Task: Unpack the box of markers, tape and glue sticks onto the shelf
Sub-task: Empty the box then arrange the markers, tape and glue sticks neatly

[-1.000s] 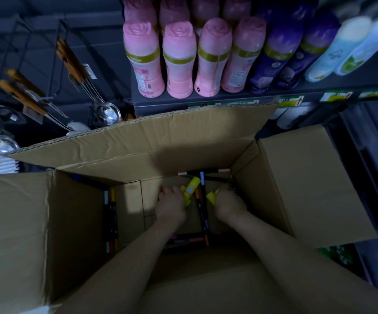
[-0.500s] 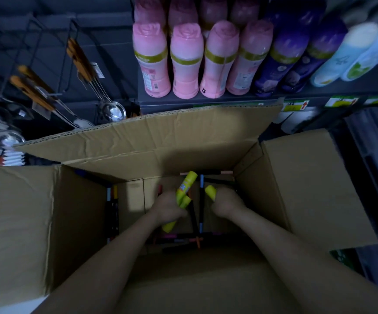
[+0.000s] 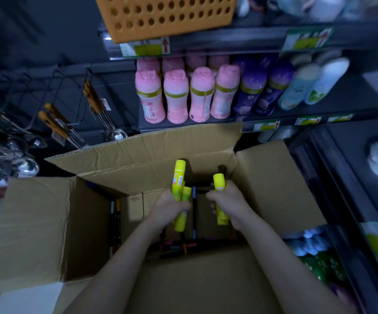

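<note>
An open cardboard box (image 3: pixel 47 225) stands below me with its flaps spread. My left hand (image 3: pixel 168 206) grips two yellow glue sticks (image 3: pixel 178 177), held upright above the box's inside. A little to the right, my right hand (image 3: pixel 227 203) grips more yellow glue sticks (image 3: pixel 219 182); how many I cannot tell. Dark markers (image 3: pixel 194 214) with coloured ends lie on the box bottom and along its left wall (image 3: pixel 115 214).
A dark shelf (image 3: pixel 308 114) behind the box carries pink bottles (image 3: pixel 176 98), purple bottles (image 3: pixel 258 91) and pale ones. An orange perforated basket (image 3: pixel 167 17) sits on the shelf above. Ladles with orange handles (image 3: pixel 56 123) hang at the left. More goods fill the right-hand shelves.
Both hands have risen from the box bottom with the glue sticks in them. The camera has tilted up, so the orange basket and upper shelf have come into view.
</note>
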Tool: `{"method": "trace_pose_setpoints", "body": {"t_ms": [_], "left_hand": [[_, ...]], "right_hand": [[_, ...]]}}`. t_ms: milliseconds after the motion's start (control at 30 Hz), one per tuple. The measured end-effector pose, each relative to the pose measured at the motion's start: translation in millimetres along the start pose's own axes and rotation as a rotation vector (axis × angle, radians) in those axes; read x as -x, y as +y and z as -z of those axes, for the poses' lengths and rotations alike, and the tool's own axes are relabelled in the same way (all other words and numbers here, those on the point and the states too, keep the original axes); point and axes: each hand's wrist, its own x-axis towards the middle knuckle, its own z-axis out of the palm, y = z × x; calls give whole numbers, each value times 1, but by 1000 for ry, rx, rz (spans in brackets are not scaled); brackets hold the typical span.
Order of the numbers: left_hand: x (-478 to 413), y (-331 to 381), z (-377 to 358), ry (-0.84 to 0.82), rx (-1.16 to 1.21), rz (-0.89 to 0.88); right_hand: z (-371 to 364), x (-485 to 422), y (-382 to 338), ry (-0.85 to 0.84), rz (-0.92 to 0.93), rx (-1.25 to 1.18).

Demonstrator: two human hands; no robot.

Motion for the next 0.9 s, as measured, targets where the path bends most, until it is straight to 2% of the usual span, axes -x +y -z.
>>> {"method": "trace_pose_setpoints", "body": {"t_ms": [100,367,500,700,900], "left_hand": [[15,17,-5,21,54,-57],[68,60,-10,-92,170,-322],[92,69,-15,-160,116,-328],[138,78,-43,-309,104,-324],[189,80,-99,-518,52,-361]], "right_hand": [[8,27,-7,30,62,-56],[27,114,-16,230,210,-218],[31,161,-4,365,259,-295],[46,230,39,576,237,-491],[71,309,100,911,190,-487]]}}
